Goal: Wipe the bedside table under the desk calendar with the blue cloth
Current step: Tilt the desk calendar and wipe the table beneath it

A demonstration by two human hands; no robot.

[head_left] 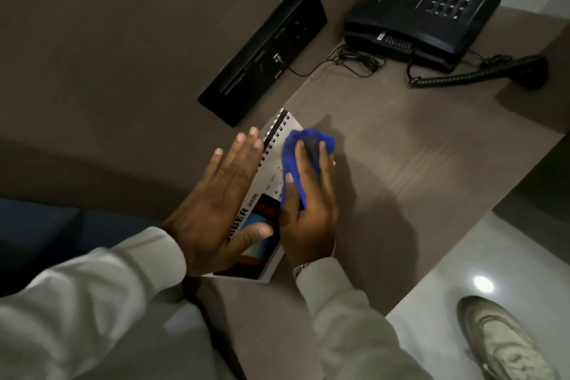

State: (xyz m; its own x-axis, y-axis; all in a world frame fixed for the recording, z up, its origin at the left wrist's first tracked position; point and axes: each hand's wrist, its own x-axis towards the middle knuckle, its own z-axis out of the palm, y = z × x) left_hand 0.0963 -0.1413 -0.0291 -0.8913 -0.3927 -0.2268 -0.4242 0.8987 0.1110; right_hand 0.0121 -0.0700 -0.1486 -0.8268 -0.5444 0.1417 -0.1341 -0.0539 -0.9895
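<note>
A spiral-bound desk calendar (275, 148) marked 2026 stands on the brown wood-grain bedside table (416, 163), near its left edge by the wall. My left hand (222, 207) lies flat against the calendar's left side, fingers spread, thumb on its picture. My right hand (308, 213) is closed on a bunched blue cloth (296, 157) and rests against the calendar's right face. The calendar's lower part is hidden behind both hands.
A black telephone (422, 15) with a coiled cord (462, 75) sits at the table's far end. A black socket panel (265, 49) is set in the brown wall. A pale shoe (502, 339) stands on the glossy floor at lower right.
</note>
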